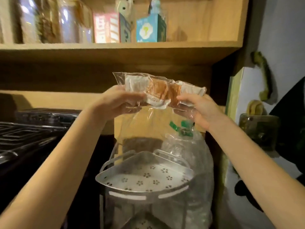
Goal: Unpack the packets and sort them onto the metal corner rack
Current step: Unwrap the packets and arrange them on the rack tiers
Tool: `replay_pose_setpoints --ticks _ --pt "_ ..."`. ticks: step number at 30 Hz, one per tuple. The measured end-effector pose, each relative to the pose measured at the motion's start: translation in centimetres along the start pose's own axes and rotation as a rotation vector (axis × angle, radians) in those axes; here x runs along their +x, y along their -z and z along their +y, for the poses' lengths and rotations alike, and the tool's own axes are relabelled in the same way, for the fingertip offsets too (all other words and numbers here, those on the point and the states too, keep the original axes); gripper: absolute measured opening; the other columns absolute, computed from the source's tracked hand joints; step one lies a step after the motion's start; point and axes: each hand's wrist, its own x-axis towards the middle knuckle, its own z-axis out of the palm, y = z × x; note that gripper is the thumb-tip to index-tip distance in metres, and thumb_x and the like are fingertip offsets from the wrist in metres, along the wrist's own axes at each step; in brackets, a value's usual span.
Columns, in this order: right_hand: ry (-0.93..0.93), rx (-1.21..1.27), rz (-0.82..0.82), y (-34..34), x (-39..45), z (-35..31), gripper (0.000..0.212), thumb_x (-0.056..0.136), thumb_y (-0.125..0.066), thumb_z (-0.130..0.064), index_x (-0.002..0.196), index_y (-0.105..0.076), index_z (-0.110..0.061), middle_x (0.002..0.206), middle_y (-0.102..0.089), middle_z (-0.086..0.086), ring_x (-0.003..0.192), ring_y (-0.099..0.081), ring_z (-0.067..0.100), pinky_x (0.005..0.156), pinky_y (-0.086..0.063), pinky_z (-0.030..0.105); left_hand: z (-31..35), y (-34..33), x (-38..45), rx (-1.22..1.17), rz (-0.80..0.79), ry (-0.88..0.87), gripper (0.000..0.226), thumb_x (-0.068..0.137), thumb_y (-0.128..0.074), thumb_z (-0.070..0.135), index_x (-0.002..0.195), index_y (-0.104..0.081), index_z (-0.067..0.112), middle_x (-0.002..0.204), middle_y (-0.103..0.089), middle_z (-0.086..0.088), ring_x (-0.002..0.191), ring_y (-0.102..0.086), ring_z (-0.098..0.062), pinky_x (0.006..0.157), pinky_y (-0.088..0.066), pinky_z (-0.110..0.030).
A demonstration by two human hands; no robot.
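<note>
Both hands hold a clear plastic bag of packets (162, 91) up in the air above the metal corner rack (145, 177): the left hand (118, 101) pinches one end, the right hand (198, 108) the other. This looks like the unpacking step. Next, the bag needs opening so the packets can go onto the rack's bare top tier.

Dim warm light falls on a wooden shelf (115, 47) beside a pale wall (283, 30).

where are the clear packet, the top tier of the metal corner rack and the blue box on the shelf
clear packet (158, 91), head view, brown middle of the packet
metal corner rack (145, 176), head view, perforated floor of the top tier
blue box (151, 28), head view, front face
</note>
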Motion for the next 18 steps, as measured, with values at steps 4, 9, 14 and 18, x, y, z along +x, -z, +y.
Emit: replay_pose_setpoints --ticks 4,9,14,18 --pt "0.227 -0.067 0.001 -0.9 2.6 -1.2 0.013 0.08 -0.062 0.002 0.079 -0.067 -0.011 0.067 -0.073 -0.002 0.065 -0.07 0.012 0.057 -0.057 0.027 2.6 1.5 1.1 0.061 0.012 -0.218 0.025 0.067 -0.071 0.02 0.091 -0.069 0.018 0.087 -0.074 0.002 0.084 -0.07 -0.014 0.065 -0.056 -0.022" --pt "0.364 -0.116 -0.062 -0.5 4.3 -0.9 0.023 0.079 -0.065 -0.003 0.077 -0.074 -0.024 0.085 -0.074 -0.001 0.086 -0.069 0.019 0.077 -0.057 0.035 2.5 2.5 1.9 0.129 0.014 -0.302 0.038 0.07 -0.068 0.022 0.107 -0.063 0.013 0.106 -0.07 -0.004 0.098 -0.067 -0.018 0.074 -0.055 -0.023" --pt "0.276 -0.127 -0.132 0.7 4.5 2.8 0.026 0.08 -0.063 -0.001 0.076 -0.073 -0.025 0.083 -0.074 -0.003 0.08 -0.069 0.015 0.064 -0.057 0.024 -1.6 2.8 2.5 0.171 0.09 -0.206 0.018 0.075 -0.066 0.011 0.093 -0.066 0.013 0.093 -0.07 -0.003 0.087 -0.066 -0.017 0.074 -0.055 -0.024" --pt "0.153 -0.168 -0.119 1.8 4.5 5.8 0.018 0.079 -0.065 -0.002 0.087 -0.071 -0.017 0.088 -0.072 0.003 0.082 -0.068 0.015 0.071 -0.056 0.03 -5.0 3.1 2.1 0.116 0.026 -0.08 0.02 0.078 -0.062 0.008 0.098 -0.065 0.008 0.096 -0.069 -0.006 0.085 -0.066 -0.014 0.078 -0.053 -0.026"
